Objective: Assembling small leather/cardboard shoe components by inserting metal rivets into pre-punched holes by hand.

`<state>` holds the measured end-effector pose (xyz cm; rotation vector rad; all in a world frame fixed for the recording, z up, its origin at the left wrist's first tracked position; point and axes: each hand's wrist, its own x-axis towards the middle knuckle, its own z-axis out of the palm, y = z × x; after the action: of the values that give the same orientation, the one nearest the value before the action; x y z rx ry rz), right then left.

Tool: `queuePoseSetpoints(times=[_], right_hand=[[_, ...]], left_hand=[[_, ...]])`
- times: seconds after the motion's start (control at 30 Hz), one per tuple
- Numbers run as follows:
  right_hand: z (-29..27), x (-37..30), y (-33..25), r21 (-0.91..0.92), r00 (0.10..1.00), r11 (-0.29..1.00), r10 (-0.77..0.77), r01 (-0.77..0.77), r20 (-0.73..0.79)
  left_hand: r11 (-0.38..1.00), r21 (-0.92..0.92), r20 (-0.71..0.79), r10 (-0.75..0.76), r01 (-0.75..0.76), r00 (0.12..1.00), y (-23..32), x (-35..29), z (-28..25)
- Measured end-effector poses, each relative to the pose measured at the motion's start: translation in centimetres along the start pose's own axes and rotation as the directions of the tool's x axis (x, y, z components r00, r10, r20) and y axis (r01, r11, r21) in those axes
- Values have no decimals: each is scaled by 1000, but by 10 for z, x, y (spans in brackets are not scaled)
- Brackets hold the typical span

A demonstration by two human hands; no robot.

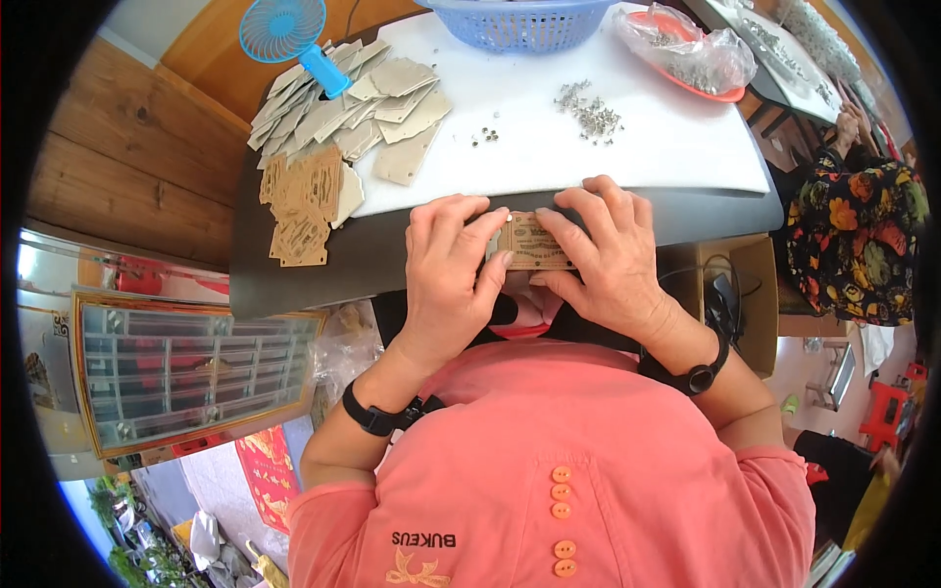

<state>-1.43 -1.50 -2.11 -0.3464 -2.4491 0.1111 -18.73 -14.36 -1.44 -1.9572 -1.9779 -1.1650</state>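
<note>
Left grip point(443, 263) and right grip point(613, 257), two in all, both pinching one brown printed card point(539, 242), thumb and forefinger at either end. Card sits at the near edge of the black tabletop point(377, 238), in front of my chest; cannot tell whether it rests there or is held clear. One tiny white spot by my left fingertip, too small to name.

One white sheet point(529, 162) over most of the tabletop. On it, one heap of small silver metal pieces point(593, 120), too many to count. Left of that, one cluster of darker metal pieces point(484, 137), roughly half a dozen.

Far left: one spread of plain pale cards point(407, 78), dozens, overlapping. Just nearer me, one smaller pile of printed brown cards point(306, 196), count hidden by overlap.

One blue handheld fan point(282, 29) above the pale cards. One blue basket point(524, 27) at the far edge. Far right, one orange-red tray point(730, 96) bearing clear plastic point(691, 54) with more silver pieces.
</note>
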Motion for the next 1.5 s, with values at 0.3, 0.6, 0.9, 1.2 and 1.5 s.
queuePoseSetpoints(times=[0.3, 0.6, 0.9, 1.2, 1.5], right_hand=[[2, 0, 2, 24, 1000, 999, -22, 22, -6], [7, 14, -1, 21, 984, 984, -177, 176, 29], [-14, 6, 0, -10, 984, 984, -178, 178, -17], [-93, 185, 69, -322, 967, 934, 73, -152, -245], [-2, 57, -15, 634, 992, 772, -46, -39, 117]], left_hand=[[987, 139, 188, 53, -80, 981, 2, 6, -7], [998, -8, 195, 60, -60, 979, -7, 15, -9], [967, -254, 95, -6, 30, 995, -8, 3, -20], [971, -237, -112, 7, -33, 994, -1, 10, -33], [761, 200, -234, -575, 617, 784, -90, -43, -141]])
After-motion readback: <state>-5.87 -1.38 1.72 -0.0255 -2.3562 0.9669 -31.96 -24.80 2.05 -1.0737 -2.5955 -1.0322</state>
